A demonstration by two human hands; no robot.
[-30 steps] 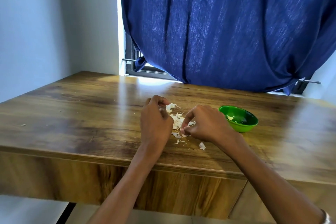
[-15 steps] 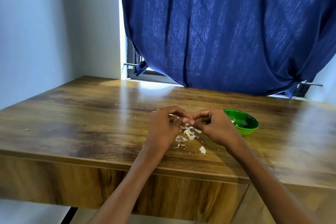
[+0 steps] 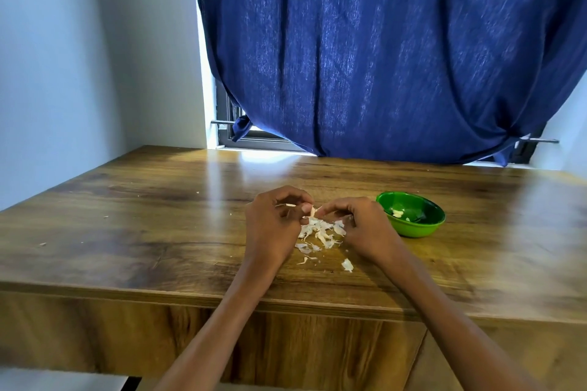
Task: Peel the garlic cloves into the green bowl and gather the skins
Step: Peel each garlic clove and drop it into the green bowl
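A garlic clove is pinched between the curled fingertips of the left hand and the right hand, above a pile of skins scattered on the wooden table. The green bowl, just right of the right hand, is seen to contain a few peeled pieces. A blue curtain is hung behind.

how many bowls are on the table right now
1. A single green bowl sits on the wooden table, just right of the right hand, with a few pale pieces inside. No other bowl shows, and nothing seems large enough to hide one.
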